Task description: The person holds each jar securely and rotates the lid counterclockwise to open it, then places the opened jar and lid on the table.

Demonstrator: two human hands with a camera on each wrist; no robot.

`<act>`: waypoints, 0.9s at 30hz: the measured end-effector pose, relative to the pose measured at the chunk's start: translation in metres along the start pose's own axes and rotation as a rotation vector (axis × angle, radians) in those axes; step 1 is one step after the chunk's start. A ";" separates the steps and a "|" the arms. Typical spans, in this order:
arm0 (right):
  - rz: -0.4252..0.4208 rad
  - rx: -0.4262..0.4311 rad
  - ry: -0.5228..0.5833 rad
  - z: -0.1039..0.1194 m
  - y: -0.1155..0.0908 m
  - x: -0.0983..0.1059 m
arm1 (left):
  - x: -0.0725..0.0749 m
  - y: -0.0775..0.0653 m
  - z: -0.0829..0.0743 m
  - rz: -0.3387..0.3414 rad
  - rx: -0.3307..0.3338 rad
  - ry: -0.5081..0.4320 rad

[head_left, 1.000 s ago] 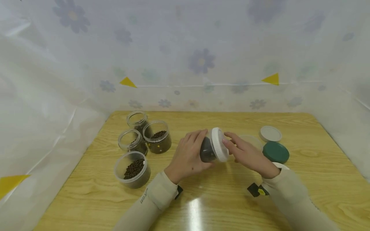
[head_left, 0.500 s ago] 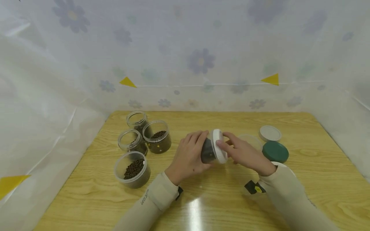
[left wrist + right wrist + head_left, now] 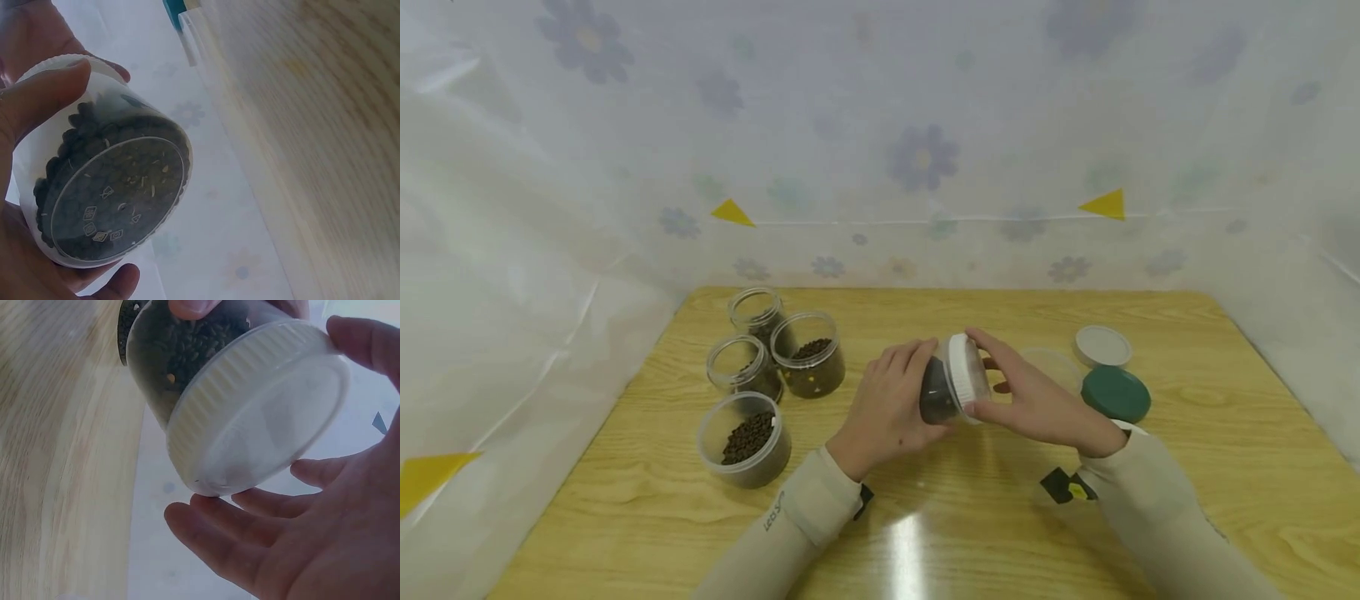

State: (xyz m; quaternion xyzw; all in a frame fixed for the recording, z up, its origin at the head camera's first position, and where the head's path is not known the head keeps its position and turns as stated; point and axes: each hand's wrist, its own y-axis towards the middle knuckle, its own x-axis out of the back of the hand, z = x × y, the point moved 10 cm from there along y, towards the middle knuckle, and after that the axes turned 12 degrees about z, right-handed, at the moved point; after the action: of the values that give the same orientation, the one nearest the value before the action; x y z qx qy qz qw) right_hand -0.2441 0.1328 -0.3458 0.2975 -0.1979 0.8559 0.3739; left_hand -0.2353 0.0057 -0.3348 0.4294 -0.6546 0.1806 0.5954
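Observation:
A clear plastic jar (image 3: 937, 398) of dark beans or pellets is held tilted over the table, its ribbed white screw lid (image 3: 966, 371) facing right. My left hand (image 3: 887, 400) grips the jar's body. In the left wrist view, the jar's base (image 3: 119, 194) faces the camera, with dark contents lying against it. The right hand (image 3: 1037, 400) spans the lid, thumb at one edge and fingertips at the opposite edge. From the right wrist, the lid (image 3: 269, 425) looks seated on the jar mouth; whether its thread is tight cannot be seen.
Several lidless clear containers of dark pellets stand at the left, including a wide tub (image 3: 745, 475) and a jar (image 3: 808, 379). A grey-white lid (image 3: 1102, 346), a green lid (image 3: 1116, 394) and a clear disc (image 3: 1051, 367) lie at the right. A white item is partly behind the right wrist.
The right hand has gone from touching the lid's face, through the thumb on its front, to spreading thumb and fingers around its rim. The left hand and jar stay almost still.

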 end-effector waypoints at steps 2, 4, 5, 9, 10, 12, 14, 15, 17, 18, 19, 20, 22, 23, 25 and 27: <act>-0.004 0.012 0.003 0.000 0.000 0.000 | 0.001 -0.001 0.000 -0.015 0.000 -0.012; -0.006 0.019 0.006 0.000 0.000 0.000 | 0.002 -0.001 0.000 -0.030 -0.003 -0.020; -0.006 0.018 0.010 0.000 -0.001 0.000 | 0.003 -0.001 0.000 -0.038 -0.006 -0.023; -0.007 -0.013 0.031 -0.003 -0.002 0.001 | 0.004 -0.001 -0.001 -0.045 -0.011 -0.039; -0.013 -0.032 0.043 -0.005 -0.003 0.003 | 0.004 -0.001 0.000 -0.046 -0.009 -0.045; -0.025 -0.087 0.079 -0.009 -0.005 0.006 | 0.004 0.000 0.000 -0.042 -0.004 -0.049; -0.031 -0.158 0.116 -0.013 -0.006 0.008 | 0.004 0.001 0.000 -0.040 -0.001 -0.049; -0.026 -0.197 0.127 -0.015 -0.007 0.009 | 0.004 0.001 0.000 -0.038 -0.001 -0.050; -0.005 -0.259 0.146 -0.019 -0.007 0.007 | 0.003 0.001 -0.001 -0.035 -0.004 -0.044; 0.009 -0.278 0.146 -0.019 -0.007 0.005 | 0.003 0.001 -0.001 -0.033 -0.007 -0.042; 0.021 -0.293 0.148 -0.019 -0.007 0.004 | 0.002 0.001 -0.002 -0.028 -0.009 -0.037; 0.031 -0.304 0.149 -0.018 -0.007 0.003 | 0.001 0.001 -0.002 -0.025 -0.011 -0.030; 0.040 -0.313 0.150 -0.019 -0.007 0.001 | 0.000 0.001 -0.004 -0.023 -0.014 -0.015; 0.042 -0.316 0.149 -0.018 -0.007 0.000 | 0.000 0.002 -0.004 -0.022 -0.015 -0.009; 0.044 -0.321 0.143 -0.019 -0.006 0.000 | -0.001 0.002 -0.004 -0.015 -0.013 0.004; 0.042 -0.331 0.134 -0.020 -0.006 0.000 | -0.001 0.001 -0.005 -0.007 -0.010 0.013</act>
State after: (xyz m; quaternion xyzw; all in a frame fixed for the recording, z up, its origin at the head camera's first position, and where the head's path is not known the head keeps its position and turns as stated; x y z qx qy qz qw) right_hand -0.2472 0.1480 -0.3599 0.1703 -0.3169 0.8371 0.4120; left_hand -0.2336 0.0103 -0.3344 0.4273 -0.6502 0.1781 0.6025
